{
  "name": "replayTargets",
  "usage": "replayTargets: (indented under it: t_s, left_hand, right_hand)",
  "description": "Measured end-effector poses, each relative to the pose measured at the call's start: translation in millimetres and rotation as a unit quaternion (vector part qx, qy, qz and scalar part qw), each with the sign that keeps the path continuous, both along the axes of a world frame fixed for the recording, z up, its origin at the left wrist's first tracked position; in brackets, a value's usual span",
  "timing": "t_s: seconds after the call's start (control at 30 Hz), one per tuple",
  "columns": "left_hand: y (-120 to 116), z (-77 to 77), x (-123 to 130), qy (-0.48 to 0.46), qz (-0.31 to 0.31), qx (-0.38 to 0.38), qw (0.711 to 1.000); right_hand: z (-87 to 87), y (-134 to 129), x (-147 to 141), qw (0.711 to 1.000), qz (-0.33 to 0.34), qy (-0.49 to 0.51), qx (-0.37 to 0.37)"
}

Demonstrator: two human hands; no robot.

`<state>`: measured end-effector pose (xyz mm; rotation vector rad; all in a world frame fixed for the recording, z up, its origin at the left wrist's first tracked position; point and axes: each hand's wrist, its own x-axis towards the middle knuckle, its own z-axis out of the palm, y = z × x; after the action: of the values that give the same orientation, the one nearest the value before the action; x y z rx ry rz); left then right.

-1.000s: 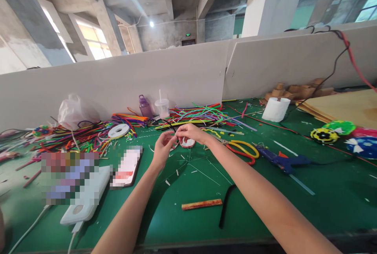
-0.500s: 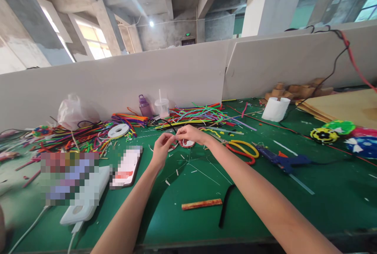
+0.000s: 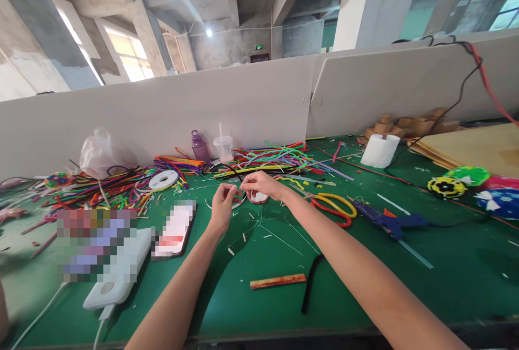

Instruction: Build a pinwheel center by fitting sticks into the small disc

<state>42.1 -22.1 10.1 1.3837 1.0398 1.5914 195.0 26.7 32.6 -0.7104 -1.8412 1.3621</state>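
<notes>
Near the middle of the green table, my left hand is closed in a pinch; what it holds is too small to make out. Beside it, my right hand also pinches, close to the end of a thin black strip that curves up behind the fingers. Whether the strip is held cannot be told. A small red and white round piece lies just below my right hand. A thin white loop shows beside my left fingers.
Colourful pipe cleaners lie behind the hands. Scissors and a blue glue gun are on the right. A phone and a white power bank lie left. In front are a wooden stick and black strip.
My hands have moved slightly apart, the left one a little to the left. More of the red and white round piece shows.
</notes>
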Motion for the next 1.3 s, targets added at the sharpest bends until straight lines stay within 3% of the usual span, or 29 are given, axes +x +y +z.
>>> replayTargets:
  t_s: [0.93, 1.17, 1.3]
  left_hand:
    - [2.3, 0.4, -0.8, -0.062, -0.009, -0.005, 0.998]
    - [2.7, 1.0, -5.1, -0.033, -0.004, -0.002, 0.999]
    - [0.4, 2.9, -6.8, -0.01, -0.041, -0.02, 0.999]
  right_hand:
    - [-1.8, 2.4, -0.6, 0.999, -0.006, 0.04, -0.016]
    - [-2.0, 1.9, 0.0, 0.999, -0.003, 0.039, -0.033]
    - [-1.1, 1.5, 1.5, 0.997, -0.002, 0.049, -0.06]
